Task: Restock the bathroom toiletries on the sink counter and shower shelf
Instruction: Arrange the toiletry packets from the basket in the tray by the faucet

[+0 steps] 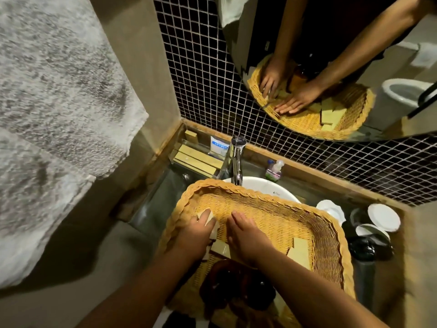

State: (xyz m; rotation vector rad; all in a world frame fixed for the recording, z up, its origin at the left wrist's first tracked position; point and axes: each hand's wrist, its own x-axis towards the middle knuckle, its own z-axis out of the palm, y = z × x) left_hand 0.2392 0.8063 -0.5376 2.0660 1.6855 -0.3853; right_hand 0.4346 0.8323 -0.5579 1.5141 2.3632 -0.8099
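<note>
We're in a dim little bathroom. Dark mosaic tile wall [196, 74] with pale grout runs behind the sink, a round mirror [354, 67] hangs on it, and the toilet [402, 93] shows up in the reflection. On our left there's a plain beige wall [132, 43] with fluffy white towels [54, 95] hanging.

Towel [54, 95] left; mirror [378, 67], faucet [237, 159] ctr.

Woven wicker basket [326, 235], matt, rough, ctr frame. Chrome tap [237, 162], glossy metal. Glazed white basin [281, 189], smooth. Fluffy cloth towel [54, 102] upper left. Glossy mosaic wall tiles [196, 67] w/ pale grout.
</note>
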